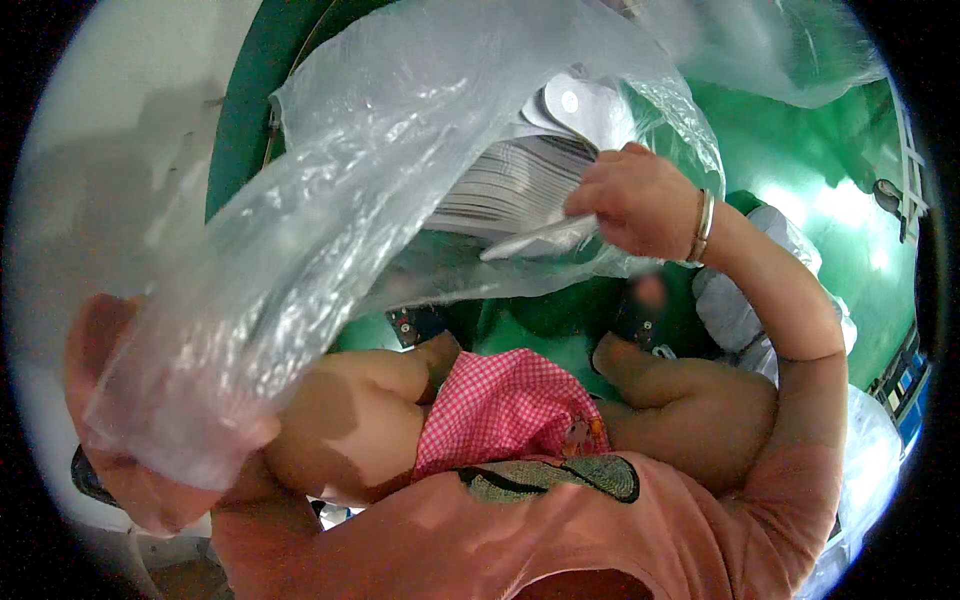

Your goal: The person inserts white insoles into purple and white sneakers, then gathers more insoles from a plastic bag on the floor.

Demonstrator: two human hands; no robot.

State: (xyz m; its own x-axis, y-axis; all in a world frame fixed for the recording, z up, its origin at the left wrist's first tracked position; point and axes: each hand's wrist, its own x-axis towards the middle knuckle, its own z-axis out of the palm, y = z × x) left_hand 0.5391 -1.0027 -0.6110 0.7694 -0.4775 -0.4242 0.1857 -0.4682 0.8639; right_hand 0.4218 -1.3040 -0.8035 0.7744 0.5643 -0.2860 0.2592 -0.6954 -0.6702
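A large clear plastic bag point(330, 180) lies open ahead of me, stretched toward my left side. Inside it rests a stack of thin white insoles point(520, 185), packed edge to edge. A couple with rounded ends point(585, 105) lie at an angle at the far end. My right hand point(640, 205) reaches into the bag's mouth, fingers closed on a white insole point(540, 240) at the near side of the stack. At the lower left, my left hand point(190, 440) is blurred behind the plastic, and its fingers cannot be made out.
A green floor point(810, 170) spreads to the right, with another clear bag point(790, 50) at the far right. Grey-white plastic-wrapped bundles point(735, 300) stand beside my right leg. A pale wall point(120, 150) rises on the left. A pink checked cloth point(500, 410) covers my lap.
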